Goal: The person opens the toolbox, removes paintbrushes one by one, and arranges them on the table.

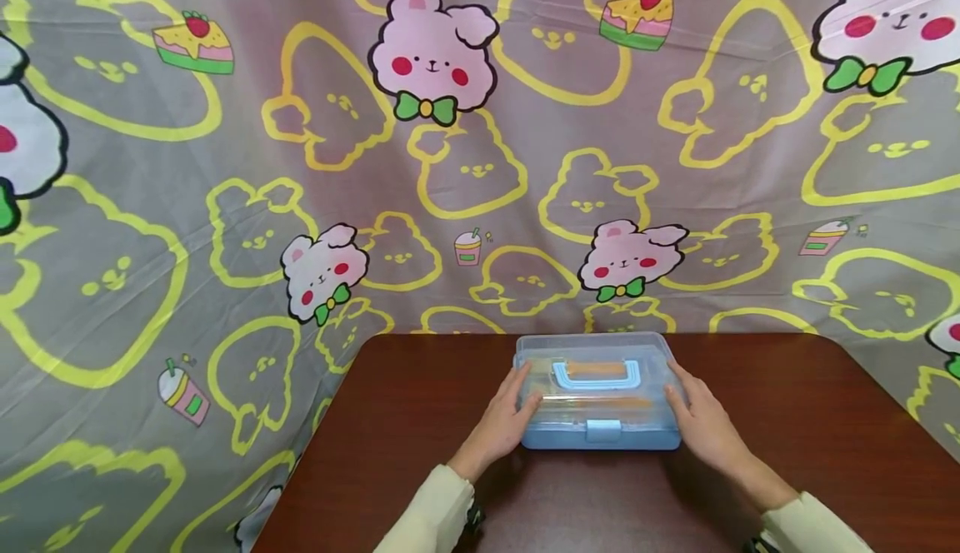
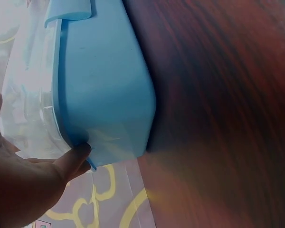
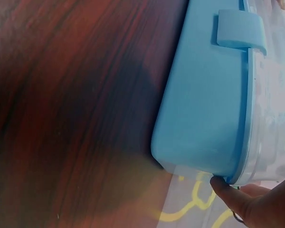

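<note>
From the head camera there was one blue storage box (image 1: 597,403) with a clear lid, one pale blue handle (image 1: 595,374) on top and one front latch (image 1: 603,430) — all between two hands. The left hand (image 1: 504,421) lay against the box's left end, fingers fairly straight; the right hand (image 1: 701,421) lay against its right end the same way. The box sat on a dark wooden table (image 1: 390,445), just beyond the wrists, with a cartoon-rabbit cloth (image 1: 225,203) hanging behind.

In the left wrist view, one thumb (image 2: 71,159) touched the box's lower corner (image 2: 104,95), the table beside it.

In the right wrist view, one fingertip (image 3: 223,186) pressed the box's rim (image 3: 204,104) — the latch (image 3: 240,29) stood farther along.
</note>
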`<control>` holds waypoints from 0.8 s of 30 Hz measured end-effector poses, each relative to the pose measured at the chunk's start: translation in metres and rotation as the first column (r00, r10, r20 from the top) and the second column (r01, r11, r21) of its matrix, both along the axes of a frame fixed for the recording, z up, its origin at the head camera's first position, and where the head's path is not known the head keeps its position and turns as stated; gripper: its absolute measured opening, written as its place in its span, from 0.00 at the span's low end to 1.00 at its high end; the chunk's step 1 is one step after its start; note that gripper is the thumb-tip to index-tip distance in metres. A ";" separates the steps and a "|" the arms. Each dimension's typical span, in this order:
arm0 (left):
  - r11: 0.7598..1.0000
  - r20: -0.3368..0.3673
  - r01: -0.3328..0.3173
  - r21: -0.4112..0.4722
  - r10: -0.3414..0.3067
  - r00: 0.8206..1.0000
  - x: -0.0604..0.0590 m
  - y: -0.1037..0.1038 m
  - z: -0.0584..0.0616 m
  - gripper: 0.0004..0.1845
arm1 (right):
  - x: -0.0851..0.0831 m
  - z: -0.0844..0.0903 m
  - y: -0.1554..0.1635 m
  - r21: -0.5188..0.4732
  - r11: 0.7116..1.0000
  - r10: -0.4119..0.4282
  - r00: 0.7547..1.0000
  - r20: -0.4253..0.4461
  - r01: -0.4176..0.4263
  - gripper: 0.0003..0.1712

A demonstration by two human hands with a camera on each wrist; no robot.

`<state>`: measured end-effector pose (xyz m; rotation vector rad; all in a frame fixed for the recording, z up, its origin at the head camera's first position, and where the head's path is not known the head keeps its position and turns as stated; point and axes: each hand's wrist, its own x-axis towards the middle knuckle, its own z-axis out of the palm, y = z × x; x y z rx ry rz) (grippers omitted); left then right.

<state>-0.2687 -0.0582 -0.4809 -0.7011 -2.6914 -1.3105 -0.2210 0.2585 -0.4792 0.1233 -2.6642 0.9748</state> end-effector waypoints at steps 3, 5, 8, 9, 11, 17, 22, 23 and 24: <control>1.000 0.009 -0.002 -0.004 0.002 1.000 0.002 -0.003 0.000 0.32 | 0.002 0.000 -0.003 -0.001 1.000 0.000 1.000 0.026 0.000 0.35; 1.000 0.007 -0.003 -0.006 0.003 1.000 0.003 -0.004 -0.001 0.32 | 0.004 0.001 -0.005 -0.002 1.000 0.003 0.999 0.040 -0.003 0.35; 1.000 -0.001 -0.001 0.000 0.001 1.000 0.005 -0.007 -0.002 0.32 | 0.007 0.001 -0.008 -0.001 1.000 0.007 0.999 0.048 -0.007 0.35; 1.000 -0.005 0.002 -0.001 -0.002 1.000 0.006 -0.008 -0.002 0.32 | 0.007 0.001 -0.009 0.001 1.000 0.009 0.999 0.047 -0.009 0.35; 1.000 -0.010 0.005 0.002 -0.005 1.000 0.008 -0.010 -0.003 0.32 | 0.009 0.001 -0.011 0.006 1.000 0.009 0.999 0.040 -0.009 0.35; 1.000 -0.012 -0.004 -0.015 0.004 1.000 0.013 -0.017 -0.002 0.33 | 0.012 0.002 -0.016 0.008 1.000 0.020 1.000 0.012 -0.020 0.34; 1.000 -0.014 -0.012 -0.028 0.011 1.000 0.015 -0.023 -0.001 0.33 | 0.014 0.001 -0.021 0.019 0.999 0.028 1.000 -0.007 -0.028 0.34; 0.999 -0.016 -0.011 -0.030 0.011 1.000 0.015 -0.024 -0.001 0.33 | 0.014 0.000 -0.022 0.024 0.999 0.028 1.000 -0.012 -0.028 0.34; 0.999 -0.018 -0.011 -0.032 0.010 1.000 0.015 -0.025 -0.001 0.33 | 0.014 0.000 -0.022 0.030 0.999 0.028 0.999 -0.018 -0.027 0.34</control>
